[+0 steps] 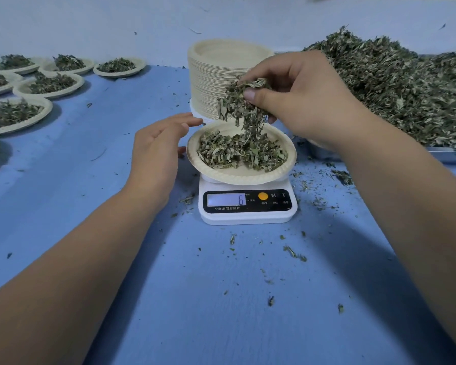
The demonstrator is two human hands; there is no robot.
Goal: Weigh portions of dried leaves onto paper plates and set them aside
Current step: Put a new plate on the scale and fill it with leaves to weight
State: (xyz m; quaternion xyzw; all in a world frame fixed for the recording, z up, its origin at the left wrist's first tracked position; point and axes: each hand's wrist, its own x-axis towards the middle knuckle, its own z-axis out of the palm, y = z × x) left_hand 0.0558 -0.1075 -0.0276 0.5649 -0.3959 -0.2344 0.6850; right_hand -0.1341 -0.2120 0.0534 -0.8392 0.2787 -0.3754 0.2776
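Observation:
A paper plate (237,176) with dried leaves sits on a white kitchen scale (248,206) at the centre; the display reads 6. My right hand (300,98) hovers above the plate and pinches a bunch of dried leaves (237,106) that hang down and trail into the plate. My left hand (158,146) is just left of the plate with its fingers relaxed and straight, holding nothing; whether it touches the rim I cannot tell.
A tall stack of unused paper plates (211,75) stands behind the scale. A big heap of dried leaves (406,88) fills a metal tray (448,156) at the right. Several filled plates (50,84) lie at the far left. Leaf crumbs dot the blue table (221,299).

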